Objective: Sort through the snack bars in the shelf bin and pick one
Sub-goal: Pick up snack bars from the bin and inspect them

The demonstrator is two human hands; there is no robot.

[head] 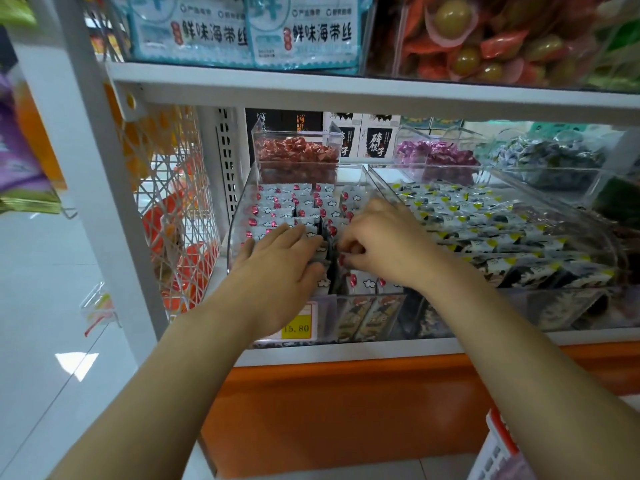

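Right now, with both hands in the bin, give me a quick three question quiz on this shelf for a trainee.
1. Which container holds both the left hand and the right hand?
A) the clear bin of snack bars with red marks
B) the bin of bars with yellow marks
C) the small box of red sweets
2. True or false: the right hand lies flat with straight fingers.
3. Fill in: the yellow price tag reads ___.
Key: 1 A. 2 False: its fingers curl into the snack bars. 3 15.80.
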